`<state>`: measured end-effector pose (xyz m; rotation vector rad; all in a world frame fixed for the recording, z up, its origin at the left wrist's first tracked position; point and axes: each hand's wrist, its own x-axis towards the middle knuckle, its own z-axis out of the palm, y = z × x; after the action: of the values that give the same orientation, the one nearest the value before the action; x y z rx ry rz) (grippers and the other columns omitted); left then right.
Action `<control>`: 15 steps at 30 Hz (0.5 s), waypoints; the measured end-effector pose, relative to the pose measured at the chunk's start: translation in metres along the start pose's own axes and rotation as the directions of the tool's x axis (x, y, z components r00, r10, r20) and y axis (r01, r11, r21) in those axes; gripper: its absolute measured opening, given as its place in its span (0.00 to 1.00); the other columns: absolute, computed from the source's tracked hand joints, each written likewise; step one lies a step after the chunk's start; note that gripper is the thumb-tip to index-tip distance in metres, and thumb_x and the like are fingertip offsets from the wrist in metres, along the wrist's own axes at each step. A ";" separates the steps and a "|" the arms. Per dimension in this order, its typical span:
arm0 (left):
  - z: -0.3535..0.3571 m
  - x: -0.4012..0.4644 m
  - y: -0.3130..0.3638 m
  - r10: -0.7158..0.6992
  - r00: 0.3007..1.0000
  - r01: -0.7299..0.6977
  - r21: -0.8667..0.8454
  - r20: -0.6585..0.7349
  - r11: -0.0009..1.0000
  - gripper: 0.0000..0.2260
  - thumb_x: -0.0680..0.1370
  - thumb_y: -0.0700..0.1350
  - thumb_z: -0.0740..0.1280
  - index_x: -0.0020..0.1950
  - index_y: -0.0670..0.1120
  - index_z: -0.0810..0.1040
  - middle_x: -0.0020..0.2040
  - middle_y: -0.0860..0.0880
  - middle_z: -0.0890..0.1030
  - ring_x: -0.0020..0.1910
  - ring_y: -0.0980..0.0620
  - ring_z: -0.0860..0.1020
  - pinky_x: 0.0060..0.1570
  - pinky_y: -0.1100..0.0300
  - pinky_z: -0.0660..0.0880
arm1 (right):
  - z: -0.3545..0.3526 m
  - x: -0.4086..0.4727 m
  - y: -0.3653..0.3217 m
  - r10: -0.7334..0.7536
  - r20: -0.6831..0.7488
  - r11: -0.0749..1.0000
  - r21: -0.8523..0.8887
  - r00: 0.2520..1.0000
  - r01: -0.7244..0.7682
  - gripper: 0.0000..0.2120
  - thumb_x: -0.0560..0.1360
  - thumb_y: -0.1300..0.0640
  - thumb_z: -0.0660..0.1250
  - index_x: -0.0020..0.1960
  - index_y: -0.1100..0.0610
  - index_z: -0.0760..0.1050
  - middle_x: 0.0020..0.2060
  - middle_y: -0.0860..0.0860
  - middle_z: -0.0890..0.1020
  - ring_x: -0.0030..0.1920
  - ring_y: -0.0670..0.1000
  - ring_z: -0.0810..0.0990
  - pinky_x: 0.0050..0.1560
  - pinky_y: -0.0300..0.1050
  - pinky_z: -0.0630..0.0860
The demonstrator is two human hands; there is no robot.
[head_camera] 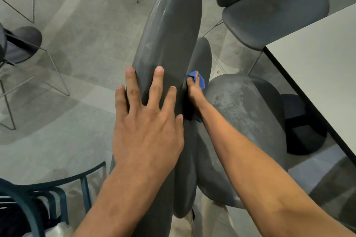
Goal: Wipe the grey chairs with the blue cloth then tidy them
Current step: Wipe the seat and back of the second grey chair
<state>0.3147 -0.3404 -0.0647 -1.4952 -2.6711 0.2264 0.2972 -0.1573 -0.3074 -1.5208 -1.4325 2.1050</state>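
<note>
A grey chair stands right below me; its backrest (169, 31) runs up the middle of the view and its dusty seat (244, 113) lies to the right. My left hand (148, 117) rests flat on the top of the backrest with fingers spread. My right hand (194, 90) reaches down behind the backrest and pinches the blue cloth (200, 80) against its front face; most of that hand and cloth is hidden by the backrest edge.
A second grey chair (273, 11) stands at upper right beside a white table (319, 59) with a black round base (306, 127). Another grey chair with wire legs (23, 48) is at left. A teal metal chair (48, 194) is at lower left. Grey tiled floor lies between.
</note>
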 end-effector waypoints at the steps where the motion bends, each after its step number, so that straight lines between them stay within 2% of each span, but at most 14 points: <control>1: -0.001 -0.003 0.004 -0.001 1.000 0.001 -0.024 -0.016 1.000 0.29 0.77 0.58 0.59 0.76 0.47 0.74 0.81 0.42 0.63 0.80 0.29 0.54 0.76 0.33 0.54 | -0.003 -0.003 -0.002 -0.016 0.007 1.000 0.002 1.000 0.016 0.37 0.74 0.31 0.53 0.81 0.36 0.47 0.81 0.46 0.57 0.79 0.51 0.59 0.79 0.58 0.56; 4: -0.001 -0.030 0.036 0.032 0.998 -0.039 -0.147 -0.052 0.988 0.27 0.78 0.55 0.62 0.75 0.46 0.75 0.80 0.42 0.66 0.81 0.32 0.54 0.78 0.33 0.50 | -0.012 -0.007 0.020 -0.081 0.005 0.997 -0.001 0.997 0.081 0.42 0.70 0.29 0.54 0.81 0.41 0.53 0.79 0.46 0.62 0.79 0.48 0.61 0.80 0.55 0.56; 6: 0.008 -0.052 0.065 0.046 0.998 -0.054 -0.270 -0.037 0.961 0.25 0.79 0.54 0.60 0.74 0.47 0.75 0.80 0.43 0.67 0.81 0.34 0.55 0.78 0.37 0.51 | -0.016 -0.044 0.003 -0.096 0.013 0.994 -0.056 0.995 0.096 0.34 0.77 0.36 0.55 0.80 0.48 0.59 0.77 0.48 0.67 0.77 0.48 0.64 0.79 0.51 0.57; 8: 0.027 -0.068 0.083 0.006 1.000 -0.002 -0.372 0.010 0.928 0.24 0.79 0.53 0.58 0.73 0.48 0.76 0.79 0.44 0.68 0.81 0.36 0.56 0.77 0.40 0.54 | -0.019 -0.066 -0.002 -0.108 0.044 0.990 -0.084 0.993 0.111 0.25 0.84 0.48 0.56 0.79 0.52 0.63 0.75 0.51 0.70 0.74 0.50 0.68 0.77 0.47 0.60; 10: 0.052 -0.075 0.091 -0.074 0.995 0.098 -0.438 0.071 0.894 0.23 0.79 0.51 0.58 0.72 0.47 0.76 0.77 0.44 0.70 0.80 0.38 0.60 0.77 0.41 0.63 | -0.022 -0.082 0.002 -0.115 0.084 0.991 -0.060 0.990 0.120 0.23 0.84 0.55 0.57 0.79 0.50 0.65 0.72 0.49 0.72 0.71 0.47 0.70 0.75 0.43 0.62; 12: 0.075 -0.079 0.097 -0.145 0.983 0.180 -0.486 0.109 0.855 0.21 0.78 0.48 0.61 0.71 0.45 0.77 0.76 0.44 0.72 0.79 0.39 0.64 0.73 0.42 0.70 | -0.028 -0.096 0.010 -0.120 0.099 0.990 -0.061 0.988 0.127 0.23 0.84 0.59 0.58 0.78 0.49 0.66 0.71 0.48 0.73 0.70 0.46 0.71 0.73 0.42 0.63; 15: 0.100 -0.087 0.114 -0.181 0.978 0.207 -0.568 0.104 0.797 0.21 0.78 0.45 0.63 0.70 0.44 0.77 0.74 0.44 0.74 0.77 0.41 0.67 0.72 0.46 0.70 | -0.037 -0.112 0.014 -0.130 0.121 0.983 -0.112 0.984 0.144 0.23 0.83 0.60 0.58 0.77 0.48 0.67 0.68 0.50 0.76 0.68 0.47 0.73 0.70 0.40 0.65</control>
<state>0.4433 -0.3653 -0.1814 -1.3040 -3.0656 -0.6349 0.3841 -0.2116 -0.2469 -1.3171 -1.6802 2.0866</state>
